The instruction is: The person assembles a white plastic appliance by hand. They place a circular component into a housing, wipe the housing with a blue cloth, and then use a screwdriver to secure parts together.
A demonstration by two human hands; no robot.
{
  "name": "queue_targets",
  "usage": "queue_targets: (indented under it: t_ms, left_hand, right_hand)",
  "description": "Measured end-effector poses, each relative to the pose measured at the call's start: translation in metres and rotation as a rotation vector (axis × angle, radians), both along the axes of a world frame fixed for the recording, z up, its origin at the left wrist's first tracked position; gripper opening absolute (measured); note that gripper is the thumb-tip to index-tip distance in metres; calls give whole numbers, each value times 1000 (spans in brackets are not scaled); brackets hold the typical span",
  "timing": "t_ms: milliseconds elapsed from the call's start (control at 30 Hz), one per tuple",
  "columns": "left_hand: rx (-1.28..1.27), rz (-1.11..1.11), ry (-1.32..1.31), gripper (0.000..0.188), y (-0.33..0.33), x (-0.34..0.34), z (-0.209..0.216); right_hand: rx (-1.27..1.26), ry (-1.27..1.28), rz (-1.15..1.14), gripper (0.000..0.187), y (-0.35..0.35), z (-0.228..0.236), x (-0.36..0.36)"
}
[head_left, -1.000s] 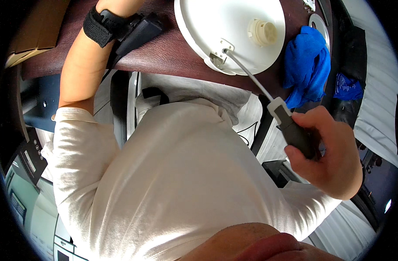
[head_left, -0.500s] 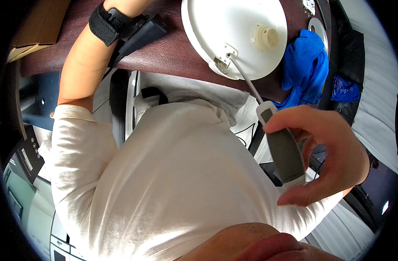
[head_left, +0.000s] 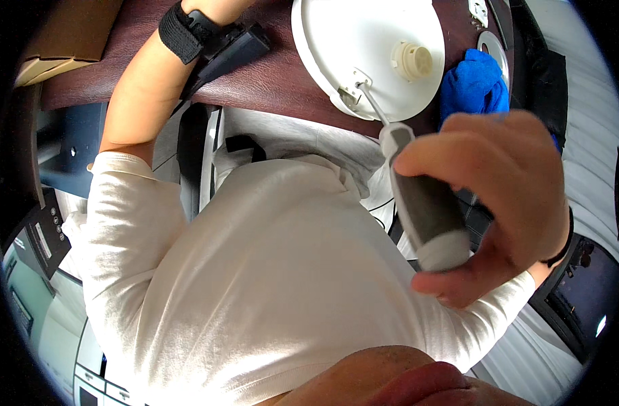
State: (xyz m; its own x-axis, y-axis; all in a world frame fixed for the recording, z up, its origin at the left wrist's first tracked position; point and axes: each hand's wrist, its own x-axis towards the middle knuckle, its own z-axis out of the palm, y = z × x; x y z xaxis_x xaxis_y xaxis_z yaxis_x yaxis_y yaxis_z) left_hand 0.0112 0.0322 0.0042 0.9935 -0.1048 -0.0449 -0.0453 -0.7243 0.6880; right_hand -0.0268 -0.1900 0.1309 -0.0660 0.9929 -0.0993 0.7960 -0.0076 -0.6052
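A screwdriver [head_left: 428, 203] with a grey and white handle is held by my right hand [head_left: 509, 179], fingers closed around the grip. Its metal shaft slants up and left, the tip resting at a small bracket [head_left: 357, 80] near the front rim of a white round dish-shaped part [head_left: 343, 40]. A cream cylindrical fitting [head_left: 414, 61] stands up from that part's inner face. My left forearm, wearing a black wristband [head_left: 182, 34], runs out at the top edge; the left hand itself lies outside the picture.
The white part sits on a dark red leather-like table [head_left: 275, 84]. A bunched blue cloth [head_left: 475, 81] lies right of it, by a round metallic piece [head_left: 493, 47]. A black object [head_left: 235, 54] is beside my left wrist, and a cardboard box [head_left: 69, 40] stands far left.
The screwdriver handle has risen and shifted slightly left, and my right hand has moved up with it. The tip remains at the bracket. My left forearm has drifted a little right.
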Motion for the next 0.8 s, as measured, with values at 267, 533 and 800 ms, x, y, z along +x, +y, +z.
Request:
queue_targets:
  t_ms: [267, 533, 800]
  left_hand:
    - [28, 43, 26, 42, -3, 0, -1]
    - [-130, -51, 12, 43, 0, -15, 9]
    - [32, 29, -1, 46, -3, 1, -7]
  right_hand:
    - [146, 77, -165, 57, 32, -15, 17]
    - [193, 197, -505, 37, 57, -20, 61]
    - [337, -67, -857, 34, 39, -37, 81]
